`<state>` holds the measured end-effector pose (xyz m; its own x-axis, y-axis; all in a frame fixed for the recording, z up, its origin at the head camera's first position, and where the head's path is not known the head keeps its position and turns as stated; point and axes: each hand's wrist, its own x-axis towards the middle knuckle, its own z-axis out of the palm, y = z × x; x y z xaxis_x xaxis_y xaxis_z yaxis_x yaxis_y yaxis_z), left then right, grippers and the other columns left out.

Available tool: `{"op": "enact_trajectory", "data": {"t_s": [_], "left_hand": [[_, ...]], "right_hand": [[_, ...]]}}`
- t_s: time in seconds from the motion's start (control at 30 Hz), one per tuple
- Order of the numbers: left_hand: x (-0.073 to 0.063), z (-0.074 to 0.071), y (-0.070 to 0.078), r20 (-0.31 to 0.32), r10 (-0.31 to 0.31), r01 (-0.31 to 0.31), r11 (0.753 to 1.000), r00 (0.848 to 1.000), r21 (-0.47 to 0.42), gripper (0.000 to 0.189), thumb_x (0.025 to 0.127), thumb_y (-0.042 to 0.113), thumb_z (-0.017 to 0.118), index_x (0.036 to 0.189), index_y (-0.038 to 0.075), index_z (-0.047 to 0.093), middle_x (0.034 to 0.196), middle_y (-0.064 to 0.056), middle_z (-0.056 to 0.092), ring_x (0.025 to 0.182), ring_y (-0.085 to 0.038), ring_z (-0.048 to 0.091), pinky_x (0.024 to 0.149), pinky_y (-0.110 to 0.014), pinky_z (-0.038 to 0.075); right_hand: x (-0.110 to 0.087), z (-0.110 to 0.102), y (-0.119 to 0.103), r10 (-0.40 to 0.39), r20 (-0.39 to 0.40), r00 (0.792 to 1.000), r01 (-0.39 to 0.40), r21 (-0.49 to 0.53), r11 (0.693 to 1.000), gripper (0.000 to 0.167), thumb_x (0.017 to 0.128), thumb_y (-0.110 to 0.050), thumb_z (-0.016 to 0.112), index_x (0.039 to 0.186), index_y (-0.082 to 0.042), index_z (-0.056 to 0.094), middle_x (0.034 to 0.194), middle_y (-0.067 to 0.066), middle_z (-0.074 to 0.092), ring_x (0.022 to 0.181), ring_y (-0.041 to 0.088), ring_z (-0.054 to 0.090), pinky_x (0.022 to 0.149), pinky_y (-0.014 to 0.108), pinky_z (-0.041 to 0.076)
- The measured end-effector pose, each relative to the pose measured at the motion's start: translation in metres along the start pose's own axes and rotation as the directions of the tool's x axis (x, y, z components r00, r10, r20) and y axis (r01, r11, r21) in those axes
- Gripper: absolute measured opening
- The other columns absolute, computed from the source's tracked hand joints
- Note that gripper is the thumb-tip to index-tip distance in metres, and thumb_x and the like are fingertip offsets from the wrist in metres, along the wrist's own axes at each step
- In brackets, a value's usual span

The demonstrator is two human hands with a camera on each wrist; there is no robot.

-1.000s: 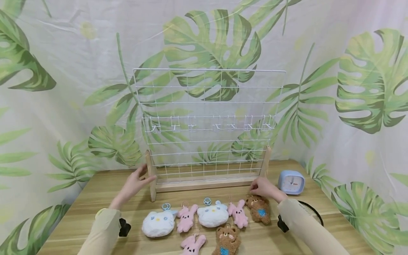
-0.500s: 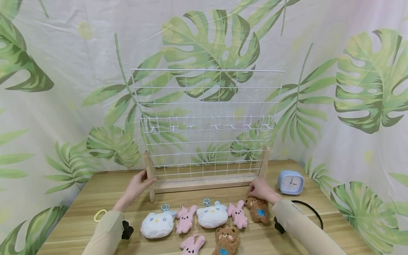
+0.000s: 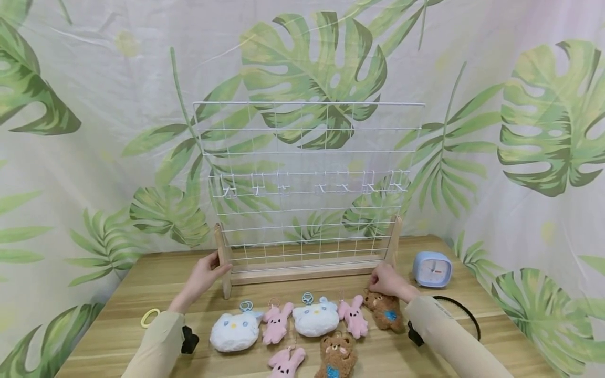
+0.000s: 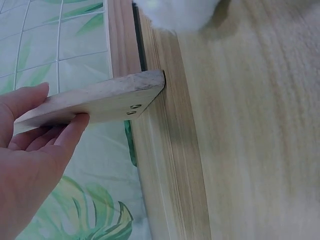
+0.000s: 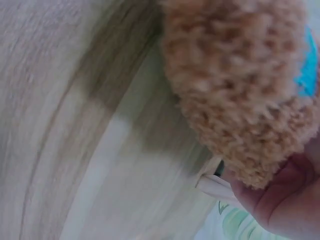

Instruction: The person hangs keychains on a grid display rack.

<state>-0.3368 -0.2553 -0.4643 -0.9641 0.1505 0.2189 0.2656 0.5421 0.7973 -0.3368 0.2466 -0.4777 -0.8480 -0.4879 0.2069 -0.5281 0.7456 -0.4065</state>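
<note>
My left hand (image 3: 202,275) grips the left wooden upright (image 3: 222,260) of a white wire grid rack (image 3: 312,157). In the left wrist view, thumb and fingers lie on opposite sides of this wooden upright (image 4: 107,97). At the rack's right foot, my right hand (image 3: 388,279) holds a brown teddy bear plush keychain (image 3: 384,312) at its top end. The bear (image 5: 235,85) fills much of the right wrist view and hides the fingertips. Several white hooks (image 3: 342,188) hang across the middle of the grid.
In front of the rack lie white cat-like plush keychains (image 3: 233,332), pink bunny plush keychains (image 3: 277,324) and a second brown bear (image 3: 336,354). A blue clock (image 3: 432,269) stands at right, near a black hoop (image 3: 465,310). A yellow ring (image 3: 150,318) lies at left.
My left hand has closed in on the upright, and its forearm has shifted slightly right, uncovering the yellow ring. The right hand stays at the bear's top.
</note>
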Motion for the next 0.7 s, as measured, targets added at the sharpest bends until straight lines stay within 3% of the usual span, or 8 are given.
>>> {"op": "enact_trajectory", "data": {"t_s": [0.17,0.3,0.47,0.7], "left_hand": [[0.001,0.0,-0.002,0.004,0.003,-0.003,1.0,1.0,-0.006,0.051,0.099,0.01,0.059,0.139,-0.018,0.043,0.133,-0.038,0.055,0.125,-0.048,0.056,0.094,-0.031,0.056],[0.003,-0.001,-0.001,0.008,0.0,0.0,1.0,1.0,-0.017,0.052,0.098,0.007,0.059,0.139,-0.019,0.041,0.135,-0.039,0.053,0.126,-0.049,0.054,0.094,-0.028,0.056],[0.003,-0.003,0.0,0.021,0.004,-0.003,1.0,1.0,-0.017,0.054,0.098,0.006,0.058,0.14,-0.021,0.037,0.137,-0.04,0.05,0.128,-0.051,0.052,0.097,-0.037,0.057],[-0.001,-0.001,0.001,0.038,0.005,-0.005,1.0,0.999,-0.008,0.055,0.099,0.006,0.057,0.142,-0.021,0.035,0.138,-0.041,0.048,0.127,-0.051,0.052,0.098,-0.044,0.056]], "right_hand": [[-0.005,-0.01,-0.005,0.064,0.02,0.998,-0.064,-0.016,0.998,0.013,0.075,0.0,0.068,0.064,-0.009,0.068,0.059,-0.004,0.06,0.053,0.002,0.042,0.052,0.016,0.037],[-0.01,-0.018,-0.007,0.121,0.015,0.993,-0.121,0.001,0.993,0.01,0.078,-0.003,0.069,0.071,-0.009,0.066,0.063,-0.002,0.061,0.056,0.005,0.044,0.054,0.018,0.038],[-0.018,-0.026,-0.006,0.164,-0.042,0.986,-0.162,0.039,0.986,0.008,0.079,-0.005,0.069,0.076,-0.011,0.064,0.068,-0.002,0.064,0.06,0.004,0.05,0.054,0.018,0.043],[-0.031,-0.049,-0.017,0.14,-0.144,0.98,-0.13,0.078,0.988,0.009,0.082,-0.003,0.07,0.08,-0.01,0.065,0.073,-0.001,0.067,0.064,-0.002,0.052,0.057,0.016,0.046]]}}
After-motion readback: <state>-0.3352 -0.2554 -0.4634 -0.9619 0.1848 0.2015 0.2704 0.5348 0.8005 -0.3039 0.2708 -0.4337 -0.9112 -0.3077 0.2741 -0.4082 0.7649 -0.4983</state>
